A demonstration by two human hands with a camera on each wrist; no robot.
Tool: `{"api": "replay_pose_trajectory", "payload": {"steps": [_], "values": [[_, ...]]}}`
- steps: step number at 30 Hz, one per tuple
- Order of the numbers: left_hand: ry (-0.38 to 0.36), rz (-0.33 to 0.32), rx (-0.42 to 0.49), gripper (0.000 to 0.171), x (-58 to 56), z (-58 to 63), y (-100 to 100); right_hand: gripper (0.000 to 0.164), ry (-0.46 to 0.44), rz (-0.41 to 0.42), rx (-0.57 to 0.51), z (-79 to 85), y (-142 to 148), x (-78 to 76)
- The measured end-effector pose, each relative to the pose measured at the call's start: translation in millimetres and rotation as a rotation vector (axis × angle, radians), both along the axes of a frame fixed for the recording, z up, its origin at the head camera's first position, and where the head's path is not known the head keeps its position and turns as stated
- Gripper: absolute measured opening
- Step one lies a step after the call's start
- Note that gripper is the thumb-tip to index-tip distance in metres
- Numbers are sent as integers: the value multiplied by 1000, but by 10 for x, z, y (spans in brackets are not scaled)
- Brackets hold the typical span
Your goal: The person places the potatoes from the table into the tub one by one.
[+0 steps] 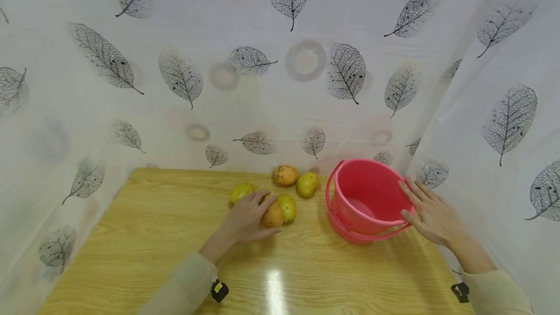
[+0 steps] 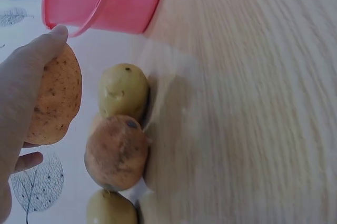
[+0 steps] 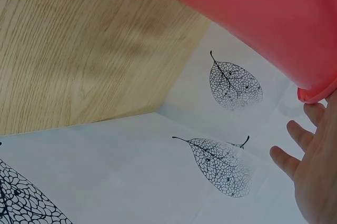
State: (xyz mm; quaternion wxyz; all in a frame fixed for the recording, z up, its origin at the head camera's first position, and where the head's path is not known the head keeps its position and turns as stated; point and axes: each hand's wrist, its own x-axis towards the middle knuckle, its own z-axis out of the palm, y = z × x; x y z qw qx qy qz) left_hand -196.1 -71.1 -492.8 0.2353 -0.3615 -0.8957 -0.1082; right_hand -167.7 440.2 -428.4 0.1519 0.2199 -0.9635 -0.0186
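Observation:
In the head view my left hand (image 1: 250, 215) holds an orange-brown potato (image 1: 273, 215). The left wrist view shows my thumb along the top of this potato (image 2: 57, 100). Right beside it in the head view is a yellow potato (image 1: 287, 208); another yellow potato (image 1: 240, 192) lies partly behind my fingers. Farther back are an orange potato (image 1: 285, 175) and a yellow potato (image 1: 307, 184). At the right stands a pink bucket (image 1: 356, 210) with its mouth facing me. My right hand (image 1: 433, 213) touches its right rim, fingers mostly straight, as the right wrist view also shows.
A wood-grain table (image 1: 153, 242) carries everything. A white leaf-print sheet (image 1: 262, 106) hangs along its back and sides. The bucket's pink handle (image 1: 328, 193) loops down around its left and front.

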Motion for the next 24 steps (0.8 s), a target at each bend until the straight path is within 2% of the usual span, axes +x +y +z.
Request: {"api": "replay_pose_trajectory", "payload": {"steps": [7, 18, 24], "values": [[100, -74, -69, 83, -76, 145, 240, 73, 18, 25, 4, -1, 2, -12], [84, -115, -104, 87, -158, 420, 572, 75, -4, 23, -25, -12, 6, -32], [76, -140, -92, 88, -223, 593, 730, 74, -5, 30, -22, -8, 11, -24]]}}
